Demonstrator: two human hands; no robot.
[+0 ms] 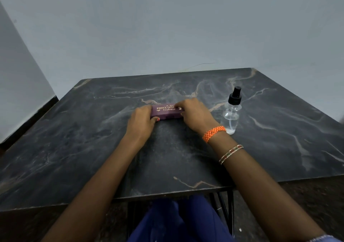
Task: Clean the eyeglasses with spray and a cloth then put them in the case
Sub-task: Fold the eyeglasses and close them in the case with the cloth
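A purple eyeglass case [166, 111] with gold lettering lies closed in the middle of the dark marble table [93, 139]. My left hand [141, 122] grips its left end, thumb against the front edge. My right hand [195, 114] holds its right end, fingers over the lid. A clear spray bottle [231, 111] with a black pump top stands upright just right of my right wrist. No eyeglasses and no cloth are in sight; whatever is in the case is hidden.
The table stands against a pale wall at the back and left. Its near edge runs just above my lap, with black metal legs [229, 210] below. An orange thread band and a thin bangle sit on my right wrist.
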